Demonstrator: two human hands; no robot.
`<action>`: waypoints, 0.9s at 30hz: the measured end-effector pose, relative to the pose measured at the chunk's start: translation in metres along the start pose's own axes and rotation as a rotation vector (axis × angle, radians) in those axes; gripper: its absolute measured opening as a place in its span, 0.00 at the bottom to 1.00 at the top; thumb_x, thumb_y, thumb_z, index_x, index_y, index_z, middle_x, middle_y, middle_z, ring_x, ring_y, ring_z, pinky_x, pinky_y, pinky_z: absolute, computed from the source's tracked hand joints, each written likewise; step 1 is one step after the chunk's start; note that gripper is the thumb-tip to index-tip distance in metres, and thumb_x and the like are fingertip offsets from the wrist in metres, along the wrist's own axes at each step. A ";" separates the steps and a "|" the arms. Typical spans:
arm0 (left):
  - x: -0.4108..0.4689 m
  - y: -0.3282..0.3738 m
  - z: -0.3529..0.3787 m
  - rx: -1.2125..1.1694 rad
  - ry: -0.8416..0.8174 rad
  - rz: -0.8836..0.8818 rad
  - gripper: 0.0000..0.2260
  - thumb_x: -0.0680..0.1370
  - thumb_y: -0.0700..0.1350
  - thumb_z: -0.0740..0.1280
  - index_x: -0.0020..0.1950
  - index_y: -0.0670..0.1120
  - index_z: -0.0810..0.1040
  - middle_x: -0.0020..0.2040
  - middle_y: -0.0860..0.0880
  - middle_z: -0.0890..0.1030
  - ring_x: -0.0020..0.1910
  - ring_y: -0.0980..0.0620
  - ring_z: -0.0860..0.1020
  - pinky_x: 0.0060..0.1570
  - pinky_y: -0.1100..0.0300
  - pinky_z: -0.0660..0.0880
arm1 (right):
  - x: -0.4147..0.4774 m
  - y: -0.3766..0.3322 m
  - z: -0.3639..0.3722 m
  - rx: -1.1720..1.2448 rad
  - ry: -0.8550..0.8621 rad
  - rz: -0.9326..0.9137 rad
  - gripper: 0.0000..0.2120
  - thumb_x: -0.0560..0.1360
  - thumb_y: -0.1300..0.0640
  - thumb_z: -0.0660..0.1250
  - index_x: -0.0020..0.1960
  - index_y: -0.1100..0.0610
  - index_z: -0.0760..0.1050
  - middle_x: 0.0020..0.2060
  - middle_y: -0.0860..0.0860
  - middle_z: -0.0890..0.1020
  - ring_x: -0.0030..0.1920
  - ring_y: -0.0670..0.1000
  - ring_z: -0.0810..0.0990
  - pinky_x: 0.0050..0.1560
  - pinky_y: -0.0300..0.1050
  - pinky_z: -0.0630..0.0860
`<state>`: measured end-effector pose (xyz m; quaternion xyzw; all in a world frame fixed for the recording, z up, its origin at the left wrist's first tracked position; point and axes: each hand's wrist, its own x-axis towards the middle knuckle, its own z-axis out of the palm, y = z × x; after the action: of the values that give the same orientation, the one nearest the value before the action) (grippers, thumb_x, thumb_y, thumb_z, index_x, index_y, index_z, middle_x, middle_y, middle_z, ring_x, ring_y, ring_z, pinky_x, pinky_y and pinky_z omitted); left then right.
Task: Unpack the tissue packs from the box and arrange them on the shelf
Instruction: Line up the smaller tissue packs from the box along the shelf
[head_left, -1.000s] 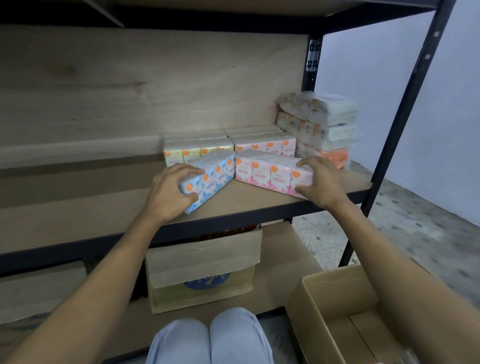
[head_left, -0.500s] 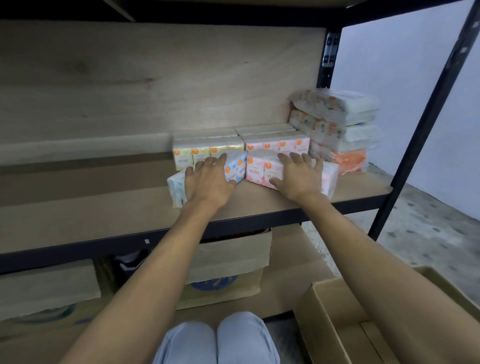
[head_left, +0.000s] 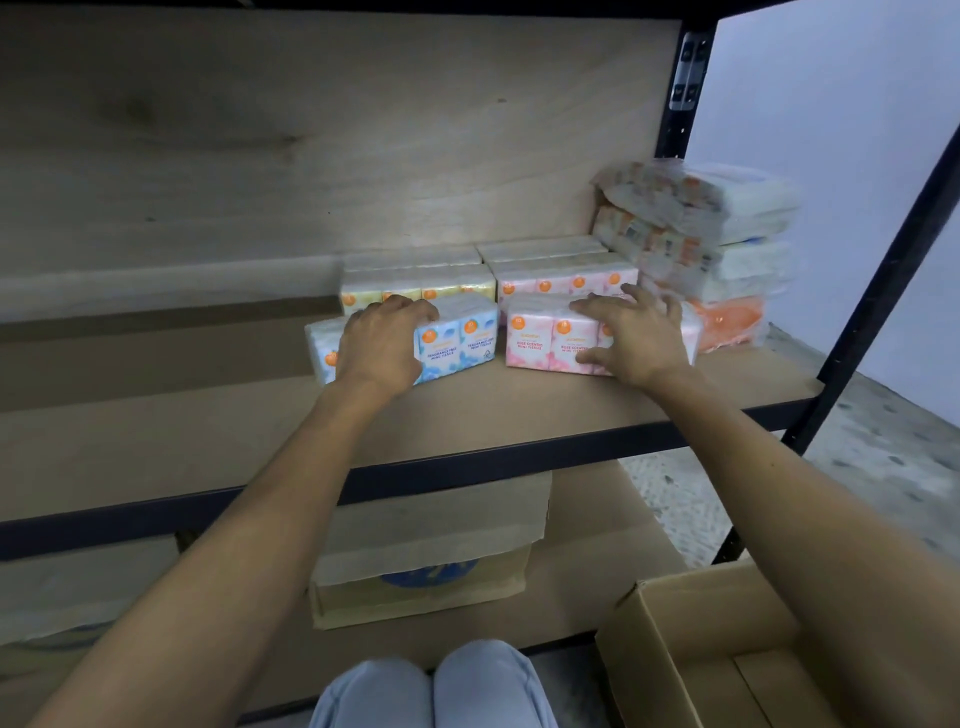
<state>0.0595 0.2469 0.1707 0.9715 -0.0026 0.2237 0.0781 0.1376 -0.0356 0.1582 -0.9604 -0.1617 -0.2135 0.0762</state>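
Note:
My left hand (head_left: 382, 340) lies over a blue tissue pack (head_left: 460, 340) on the wooden shelf (head_left: 519, 410), fingers curled over its top. My right hand (head_left: 636, 332) rests with spread fingers on a pink tissue pack (head_left: 535, 338) just to the right. Both packs stand side by side in a front row. Behind them sit a yellow pack (head_left: 421, 288) and another pink pack (head_left: 563, 278). A stack of clear-wrapped tissue bundles (head_left: 722, 244) fills the shelf's right end. The open cardboard box (head_left: 691, 639) lies at the lower right on the floor.
A black metal upright (head_left: 878, 291) frames the shelf's right side, and a black rail (head_left: 467, 467) edges its front. A taped cardboard box (head_left: 431, 551) sits on the lower shelf. My knees (head_left: 431, 686) show at the bottom. The shelf's left half holds no packs.
The blue pack has turned from slanted to square with the front row and slid back beside the pink pack. My right hand has shifted from the pink pack's end onto its top.

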 end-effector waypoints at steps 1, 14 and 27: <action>0.002 -0.005 0.003 -0.051 0.011 0.023 0.27 0.66 0.32 0.69 0.64 0.49 0.75 0.63 0.48 0.77 0.60 0.44 0.74 0.57 0.52 0.70 | 0.003 0.002 0.001 0.000 -0.003 -0.010 0.31 0.68 0.44 0.73 0.69 0.41 0.66 0.70 0.45 0.70 0.73 0.55 0.60 0.70 0.63 0.52; 0.027 -0.026 0.037 -0.192 0.141 0.157 0.25 0.67 0.45 0.77 0.64 0.54 0.78 0.64 0.53 0.79 0.63 0.51 0.75 0.64 0.52 0.70 | 0.039 0.037 0.022 0.211 0.001 -0.207 0.32 0.65 0.48 0.76 0.67 0.44 0.71 0.70 0.45 0.71 0.69 0.51 0.68 0.68 0.59 0.62; 0.046 -0.040 0.046 -0.206 0.110 0.174 0.24 0.69 0.47 0.75 0.64 0.57 0.77 0.65 0.57 0.77 0.65 0.54 0.72 0.65 0.56 0.65 | 0.066 0.052 0.040 0.302 0.045 -0.267 0.33 0.62 0.47 0.78 0.66 0.44 0.73 0.68 0.50 0.74 0.69 0.53 0.70 0.68 0.61 0.65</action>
<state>0.1219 0.2811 0.1439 0.9408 -0.1053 0.2809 0.1577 0.2277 -0.0567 0.1468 -0.9031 -0.3159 -0.2166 0.1939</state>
